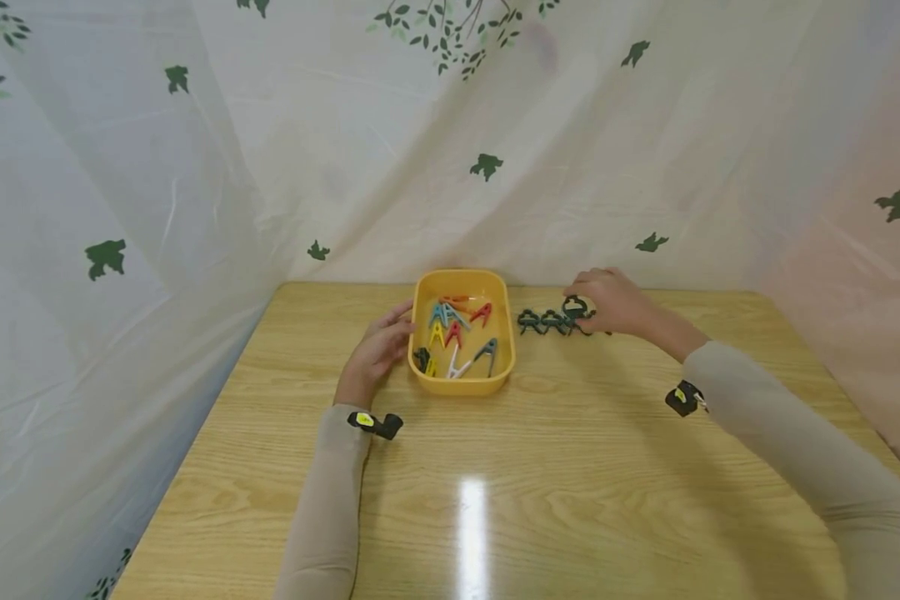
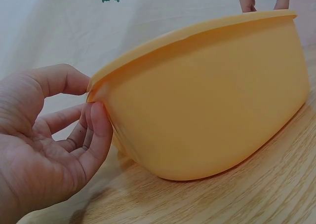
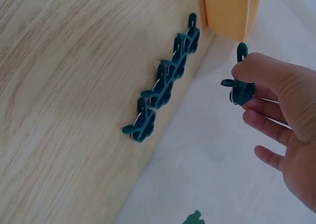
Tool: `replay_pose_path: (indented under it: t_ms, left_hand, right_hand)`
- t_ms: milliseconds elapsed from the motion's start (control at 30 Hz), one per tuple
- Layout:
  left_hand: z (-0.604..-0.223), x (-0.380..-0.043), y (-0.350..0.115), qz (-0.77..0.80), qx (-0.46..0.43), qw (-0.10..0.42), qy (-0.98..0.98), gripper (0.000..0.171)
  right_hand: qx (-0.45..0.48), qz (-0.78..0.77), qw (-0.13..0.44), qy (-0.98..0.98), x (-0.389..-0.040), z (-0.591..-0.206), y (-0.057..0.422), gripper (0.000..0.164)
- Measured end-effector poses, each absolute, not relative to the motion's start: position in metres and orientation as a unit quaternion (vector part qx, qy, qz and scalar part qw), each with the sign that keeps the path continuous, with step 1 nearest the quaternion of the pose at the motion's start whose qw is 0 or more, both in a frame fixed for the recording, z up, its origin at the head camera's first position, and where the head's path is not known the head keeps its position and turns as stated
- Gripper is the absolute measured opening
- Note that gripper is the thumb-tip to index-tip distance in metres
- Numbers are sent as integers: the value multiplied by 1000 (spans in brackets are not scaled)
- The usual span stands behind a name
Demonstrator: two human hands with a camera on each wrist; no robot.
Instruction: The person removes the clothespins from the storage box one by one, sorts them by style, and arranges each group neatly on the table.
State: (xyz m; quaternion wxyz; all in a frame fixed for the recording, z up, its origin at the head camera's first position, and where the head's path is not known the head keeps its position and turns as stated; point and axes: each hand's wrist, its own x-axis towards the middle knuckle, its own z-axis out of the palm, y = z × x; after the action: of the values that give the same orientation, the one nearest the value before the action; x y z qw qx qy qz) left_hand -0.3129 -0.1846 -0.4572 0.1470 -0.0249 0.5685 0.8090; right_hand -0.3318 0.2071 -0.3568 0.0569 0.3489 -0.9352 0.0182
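A yellow plastic tub (image 1: 461, 387) stands at the back of the table, with several small coloured spring clips in it. My left hand (image 1: 378, 350) holds the tub's left side; in the left wrist view, thumb and curled fingers pinch its rim (image 2: 197, 32). Between the thumb and fingers of my right hand (image 1: 617, 304) is a dark green plastic plant clip (image 3: 241, 92), lifted above the table to the right of the tub. Below it, several matching green clips (image 3: 165, 81) lie in a row on the wood, touching or nearly touching one another.
The wooden table (image 1: 420, 467) ends at the back against a pale curtain (image 1: 390, 200) with printed green birds and leaves. Red clips (image 1: 482, 312), a white clip (image 1: 457, 367) and a dark grey clip (image 1: 487, 350) are among those inside the tub.
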Motion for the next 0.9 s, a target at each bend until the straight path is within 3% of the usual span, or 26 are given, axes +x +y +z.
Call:
replay_pose_path:
  t_ms: [900]
  left_hand:
    - [-459, -314, -183, 809, -17, 143, 570, 52]
  right_hand:
    - [263, 18, 14, -964, -346, -383, 282, 51]
